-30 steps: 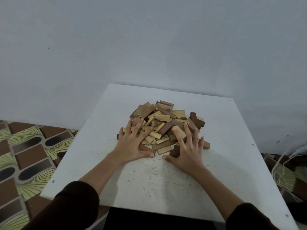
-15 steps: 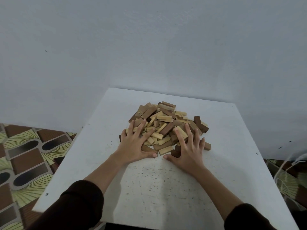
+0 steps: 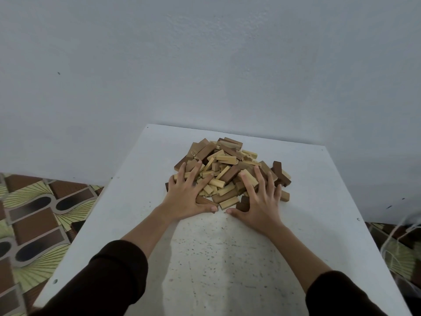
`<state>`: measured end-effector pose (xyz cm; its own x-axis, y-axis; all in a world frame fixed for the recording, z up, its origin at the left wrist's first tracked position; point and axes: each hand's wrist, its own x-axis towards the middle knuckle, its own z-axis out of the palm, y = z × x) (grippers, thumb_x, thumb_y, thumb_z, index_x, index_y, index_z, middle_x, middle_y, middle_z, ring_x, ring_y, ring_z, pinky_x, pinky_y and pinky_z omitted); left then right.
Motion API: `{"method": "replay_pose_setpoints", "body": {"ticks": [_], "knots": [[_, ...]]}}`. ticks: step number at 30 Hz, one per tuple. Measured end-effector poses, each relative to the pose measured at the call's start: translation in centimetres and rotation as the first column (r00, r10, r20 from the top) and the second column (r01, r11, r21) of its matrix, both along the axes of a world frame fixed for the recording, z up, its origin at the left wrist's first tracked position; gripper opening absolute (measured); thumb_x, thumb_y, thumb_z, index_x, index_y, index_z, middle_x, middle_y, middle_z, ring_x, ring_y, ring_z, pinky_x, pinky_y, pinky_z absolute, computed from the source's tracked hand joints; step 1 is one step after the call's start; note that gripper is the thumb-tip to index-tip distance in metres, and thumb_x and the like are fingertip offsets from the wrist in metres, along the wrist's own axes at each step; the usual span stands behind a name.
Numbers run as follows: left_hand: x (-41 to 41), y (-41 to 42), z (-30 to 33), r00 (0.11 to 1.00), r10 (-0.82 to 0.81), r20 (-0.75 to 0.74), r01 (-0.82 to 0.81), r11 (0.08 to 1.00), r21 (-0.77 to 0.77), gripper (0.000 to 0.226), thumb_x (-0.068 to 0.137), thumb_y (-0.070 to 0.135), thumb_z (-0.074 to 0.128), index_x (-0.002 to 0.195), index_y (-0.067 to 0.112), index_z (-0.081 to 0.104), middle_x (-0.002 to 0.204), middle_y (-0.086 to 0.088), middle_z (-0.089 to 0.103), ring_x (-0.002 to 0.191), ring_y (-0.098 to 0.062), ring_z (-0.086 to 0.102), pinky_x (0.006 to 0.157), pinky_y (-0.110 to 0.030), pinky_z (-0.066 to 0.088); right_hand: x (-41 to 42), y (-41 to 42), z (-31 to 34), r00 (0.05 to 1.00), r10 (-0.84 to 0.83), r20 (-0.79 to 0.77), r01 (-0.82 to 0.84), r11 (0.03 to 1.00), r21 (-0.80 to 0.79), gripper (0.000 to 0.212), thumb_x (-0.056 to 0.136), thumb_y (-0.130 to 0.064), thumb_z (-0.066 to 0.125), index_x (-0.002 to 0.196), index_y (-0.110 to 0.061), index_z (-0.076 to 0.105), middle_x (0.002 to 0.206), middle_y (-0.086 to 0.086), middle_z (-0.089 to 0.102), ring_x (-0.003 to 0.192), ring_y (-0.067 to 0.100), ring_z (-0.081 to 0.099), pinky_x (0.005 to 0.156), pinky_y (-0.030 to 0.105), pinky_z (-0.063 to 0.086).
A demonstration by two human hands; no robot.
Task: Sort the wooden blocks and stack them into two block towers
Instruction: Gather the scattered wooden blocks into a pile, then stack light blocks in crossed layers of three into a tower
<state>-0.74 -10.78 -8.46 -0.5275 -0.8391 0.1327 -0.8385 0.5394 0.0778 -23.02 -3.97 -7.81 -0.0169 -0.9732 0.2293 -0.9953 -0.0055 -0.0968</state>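
Resting on the near side of the block pile (image 3: 230,172), the left hand (image 3: 185,197) and right hand (image 3: 259,205) spread their fingers wide and hold nothing. Light and dark blocks lie mixed under and beyond the fingertips on the white surface (image 3: 227,258). No sorting is done yet, I think. Next, pick out one color.
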Motion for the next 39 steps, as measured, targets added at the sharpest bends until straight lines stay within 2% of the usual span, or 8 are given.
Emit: {"method": "replay_pose_setpoints", "body": {"ticks": [6, 11, 16, 20, 27, 32, 35, 39], "knots": [[-0.1, -0.7, 0.1, 1.0, -0.016, 0.012, 0.016, 1.0, -0.004, 0.104, 0.06, 0.098, 0.006, 0.148, 0.044, 0.012, 0.16, -0.002, -0.006, 0.144, -0.043, 0.0, 0.104, -0.067, 0.021, -0.2, -0.4, 0.1, 1.0, 0.003, -0.011, -0.003, 1.0, -0.003, 0.104, 0.064, -0.095, 0.022, 0.144, -0.029, 0.03, 0.153, 0.015, 0.021, 0.136, 0.049, 0.021, 0.095, 0.074, 0.028], [0.0, 0.5, -0.2, 0.992, -0.038, -0.122, 0.026, 0.995, -0.094, 0.103, 0.066, 0.092, 0.032, 0.151, 0.038, 0.009, 0.16, -0.005, -0.008, 0.145, -0.035, -0.014, 0.106, -0.066, 0.0, -0.1, 0.3, 0.4, 0.999, 0.034, 0.018, -0.032, 0.996, -0.089, 0.098, 0.069, -0.09, 0.031, 0.145, -0.029, 0.026, 0.156, 0.015, 0.009, 0.141, 0.043, 0.006, 0.103, 0.071, 0.011], [0.1, 2.8, -0.4, 0.957, -0.007, -0.29, -0.022, 0.995, -0.097, 0.092, 0.075, 0.083, 0.034, 0.149, 0.03, 0.019, 0.158, -0.002, 0.011, 0.146, -0.028, 0.0, 0.11, -0.059, -0.004, 0.8, 1.8, 0.5, 0.989, 0.123, 0.077, -0.094, 0.947, -0.307, 0.071, 0.08, -0.066, 0.047, 0.13, -0.016, 0.046, 0.14, 0.01, 0.037, 0.132, 0.031, 0.032, 0.115, 0.054, 0.0], [0.3, 3.8, -0.5, 0.951, -0.008, -0.31, -0.022, 0.996, -0.092, 0.073, 0.089, 0.071, 0.023, 0.139, 0.021, 0.04, 0.146, 0.002, 0.034, 0.14, -0.022, 0.024, 0.113, -0.058, 0.003, 2.7, 2.8, -0.1, 0.977, 0.213, 0.006, -0.203, 0.939, -0.278, 0.041, 0.084, -0.046, 0.046, 0.105, -0.016, 0.065, 0.107, -0.002, 0.062, 0.104, 0.018, 0.054, 0.114, 0.044, 0.008], [0.2, 4.0, -0.8, 0.981, -0.044, -0.188, 0.022, 0.992, -0.12, 0.073, 0.092, 0.064, 0.016, 0.14, 0.017, 0.042, 0.146, 0.002, 0.04, 0.139, -0.017, 0.02, 0.113, -0.052, -0.003, 3.5, 3.2, -0.8, 0.957, 0.29, -0.021, -0.285, 0.921, -0.265, 0.033, 0.082, -0.035, 0.047, 0.098, -0.016, 0.069, 0.098, -0.004, 0.064, 0.096, 0.014, 0.053, 0.108, 0.048, 0.019], [0.1, 4.2, -0.5, 0.977, -0.044, -0.211, 0.023, 0.994, -0.105, 0.057, 0.09, 0.058, 0.025, 0.129, 0.022, 0.049, 0.143, 0.002, 0.041, 0.137, -0.02, 0.028, 0.115, -0.054, 0.007, 3.5, 3.7, -0.5, 0.928, 0.372, 0.004, -0.355, 0.889, -0.29, 0.022, 0.081, -0.035, 0.053, 0.084, -0.017, 0.065, 0.09, -0.004, 0.06, 0.09, 0.016, 0.054, 0.104, 0.041, 0.028], [0.1, 4.2, -0.6, 0.965, -0.047, -0.258, 0.018, 0.993, -0.114, 0.042, 0.09, 0.052, 0.035, 0.112, 0.021, 0.053, 0.133, -0.002, 0.047, 0.128, -0.025, 0.038, 0.112, -0.057, 0.021, 3.5, 3.7, -0.4, 0.96, 0.274, 0.052, -0.247, 0.921, -0.302, 0.029, 0.081, -0.042, 0.052, 0.086, -0.016, 0.063, 0.095, -0.001, 0.06, 0.092, 0.019, 0.052, 0.097, 0.036, 0.029], [0.1, 4.0, -0.7, 0.943, -0.018, -0.331, -0.016, 0.995, -0.1, 0.039, 0.092, 0.051, 0.041, 0.11, 0.019, 0.054, 0.13, -0.006, 0.049, 0.12, -0.026, 0.041, 0.104, -0.053, 0.033, 3.6, 3.4, -0.9, 0.992, 0.128, -0.013, -0.128, 0.969, -0.211, 0.046, 0.08, -0.054, 0.046, 0.097, -0.016, 0.066, 0.102, 0.0, 0.063, 0.098, 0.021, 0.052, 0.102, 0.05, 0.025]]}}
